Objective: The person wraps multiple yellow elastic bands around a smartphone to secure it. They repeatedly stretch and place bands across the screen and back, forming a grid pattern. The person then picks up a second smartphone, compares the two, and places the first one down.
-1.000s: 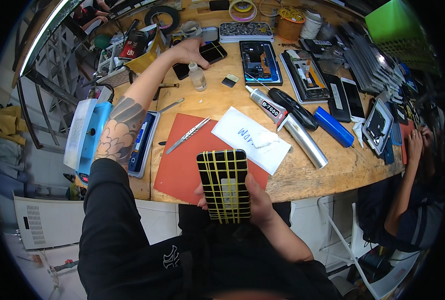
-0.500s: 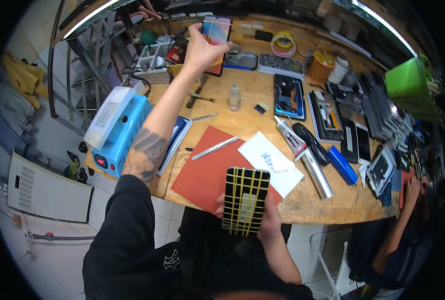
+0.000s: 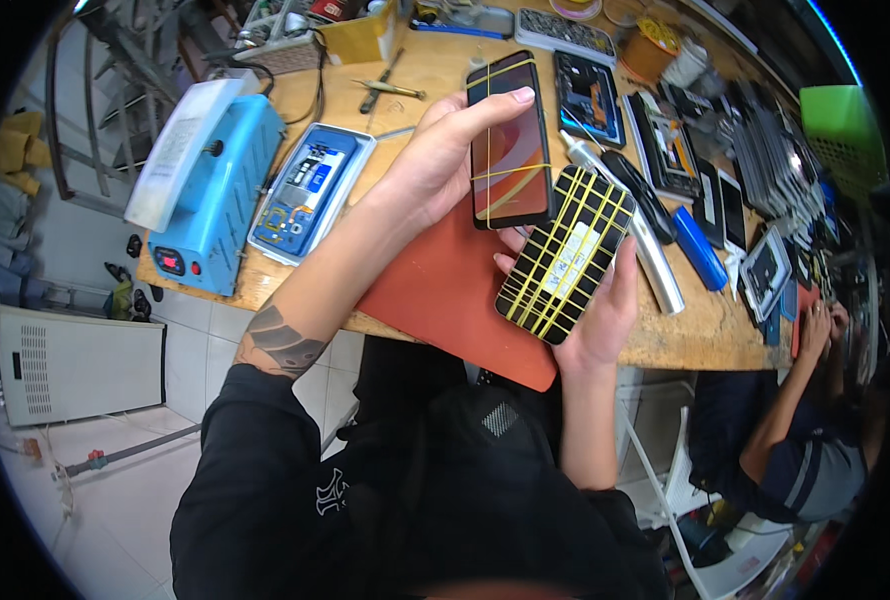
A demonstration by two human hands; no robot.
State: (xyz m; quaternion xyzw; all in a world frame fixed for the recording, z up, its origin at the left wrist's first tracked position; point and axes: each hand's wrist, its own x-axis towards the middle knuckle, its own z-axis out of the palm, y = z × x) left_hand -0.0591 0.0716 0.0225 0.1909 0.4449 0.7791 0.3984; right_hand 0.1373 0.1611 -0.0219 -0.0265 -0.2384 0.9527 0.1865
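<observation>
My left hand (image 3: 440,160) grips a smartphone (image 3: 510,185) by its side, thumb across its front. Its reddish patterned screen faces up, and a few yellow rubber bands run around it. My right hand (image 3: 610,315) holds a second, black phone (image 3: 525,295), tilted and wrapped in a grid of yellow rubber bands, with a white label on its face. The two phones are side by side, the first overlapping the second's upper left edge in view. Below them a reddish-brown mat (image 3: 435,285) lies on the wooden bench (image 3: 385,80) and hangs past its front edge.
At the left stand a blue machine (image 3: 240,190) and a tray with an opened blue phone (image 3: 300,190). To the right lie a silver cylinder (image 3: 662,280), a blue cylinder (image 3: 702,250) and opened phones (image 3: 587,95). A co-worker's hand (image 3: 815,330) is at far right.
My left hand has brought the screen-up phone from the back of the bench to beside the other phone. My right hand has raised and tilted the banded phone. The view has shifted too.
</observation>
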